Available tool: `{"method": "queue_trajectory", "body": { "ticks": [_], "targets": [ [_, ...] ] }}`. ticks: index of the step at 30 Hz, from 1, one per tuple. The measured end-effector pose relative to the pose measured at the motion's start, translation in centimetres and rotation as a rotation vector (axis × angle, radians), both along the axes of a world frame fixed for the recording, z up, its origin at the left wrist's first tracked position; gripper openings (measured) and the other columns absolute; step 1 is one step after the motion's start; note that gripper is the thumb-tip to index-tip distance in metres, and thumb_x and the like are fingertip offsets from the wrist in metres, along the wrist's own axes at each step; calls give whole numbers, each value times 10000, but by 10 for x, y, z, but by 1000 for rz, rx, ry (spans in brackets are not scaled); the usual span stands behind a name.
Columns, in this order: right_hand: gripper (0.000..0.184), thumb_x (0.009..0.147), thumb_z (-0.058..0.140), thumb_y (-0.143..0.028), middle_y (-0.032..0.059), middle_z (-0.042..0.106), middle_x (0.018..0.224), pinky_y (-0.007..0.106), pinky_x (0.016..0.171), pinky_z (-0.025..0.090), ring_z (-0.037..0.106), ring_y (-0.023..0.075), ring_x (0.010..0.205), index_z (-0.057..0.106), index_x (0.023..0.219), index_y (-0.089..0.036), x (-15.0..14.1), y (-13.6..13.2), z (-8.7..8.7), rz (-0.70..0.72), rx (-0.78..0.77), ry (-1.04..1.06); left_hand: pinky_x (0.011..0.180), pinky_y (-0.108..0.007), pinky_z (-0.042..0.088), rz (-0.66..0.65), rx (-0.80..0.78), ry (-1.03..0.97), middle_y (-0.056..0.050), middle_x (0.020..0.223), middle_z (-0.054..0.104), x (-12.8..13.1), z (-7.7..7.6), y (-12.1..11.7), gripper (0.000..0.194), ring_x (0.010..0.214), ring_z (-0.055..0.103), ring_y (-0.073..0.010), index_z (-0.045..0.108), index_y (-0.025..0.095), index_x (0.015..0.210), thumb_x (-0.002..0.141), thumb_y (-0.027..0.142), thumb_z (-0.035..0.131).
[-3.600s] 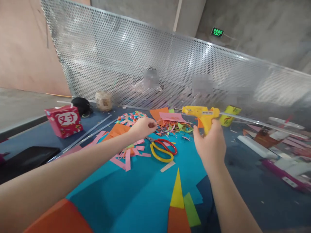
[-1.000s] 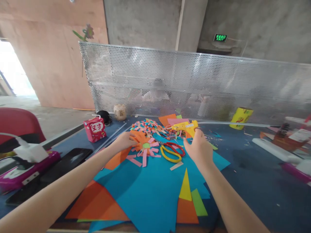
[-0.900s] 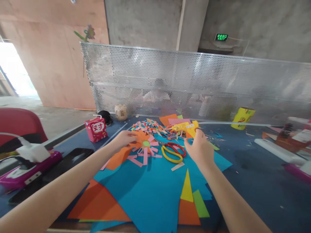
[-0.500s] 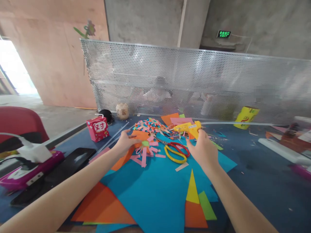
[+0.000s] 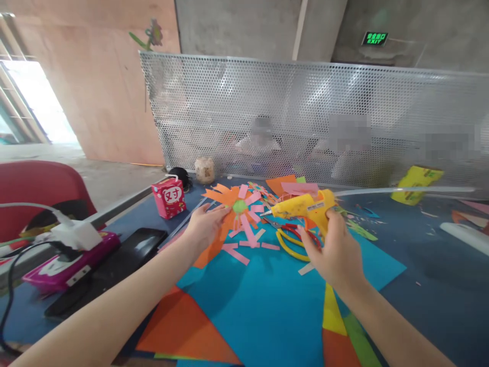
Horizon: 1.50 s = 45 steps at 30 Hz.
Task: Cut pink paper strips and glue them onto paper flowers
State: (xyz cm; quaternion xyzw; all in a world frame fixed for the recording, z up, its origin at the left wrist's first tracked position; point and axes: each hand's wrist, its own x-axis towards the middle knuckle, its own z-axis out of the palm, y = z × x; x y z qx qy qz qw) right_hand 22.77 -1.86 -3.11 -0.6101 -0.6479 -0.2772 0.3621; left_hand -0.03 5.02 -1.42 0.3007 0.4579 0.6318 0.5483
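Observation:
In my left hand [image 5: 205,224] is a paper flower with a green centre [image 5: 240,206], pink strips and orange petals [image 5: 221,196], lifted off the sheets and gripped at its left side. My right hand [image 5: 338,250] is wrapped round the handle of a yellow glue gun [image 5: 301,205]. Its nozzle points left, close to the flower's pink strips, and a long pale glue stick [image 5: 405,190] runs out of its back. Scissors with red and yellow handles [image 5: 290,247] lie just below the gun. Loose pink strips [image 5: 237,254] are scattered on the blue sheet [image 5: 260,300].
At the left are a red drink box [image 5: 169,198], a black phone [image 5: 139,244] and a purple power strip [image 5: 72,267] with plugs. A perforated metal screen [image 5: 237,97] closes off the back, with people behind it. A yellow packet [image 5: 415,184] stands at right.
My left hand has raised the flower off the sheet, with its orange petals now showing upright. The glue gun has tilted and come nearer to me. The view has shifted left.

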Motion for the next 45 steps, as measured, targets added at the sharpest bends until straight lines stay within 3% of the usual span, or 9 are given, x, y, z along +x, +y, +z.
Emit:
{"method": "queue_trajectory", "body": {
  "ticks": [5,11,29,45],
  "targets": [
    [339,803,457,-348,128,562,847,291,536,460,574,244,766,381,1030,-108,-4,1,-5,85,131,-177,601,-200,493,-41,82,-100,-7,665,590,3,-3,-7,441,610,611,-100,423,126,1010,645,-56,594],
    [334,806,475,-328,142,567,854,291,512,461,579,254,776,402,1030,-91,-3,6,-8,102,168,-283,551,-220,475,-62,69,-19,34,580,532,6,-2,-15,364,554,587,-104,400,143,884,638,-50,587],
    [334,811,470,-276,165,567,897,299,517,477,585,264,793,389,1066,-77,-3,6,-11,79,142,-343,468,-202,380,-99,90,9,92,509,472,10,-3,-20,611,451,488,-65,351,117,1084,572,27,671],
    [290,830,448,-270,165,574,913,301,513,476,585,262,811,404,1053,-88,-4,6,-10,87,132,-342,575,-244,477,-70,46,13,46,612,514,9,-1,-21,462,564,572,-97,385,137,978,612,-1,631]
  ]
}}
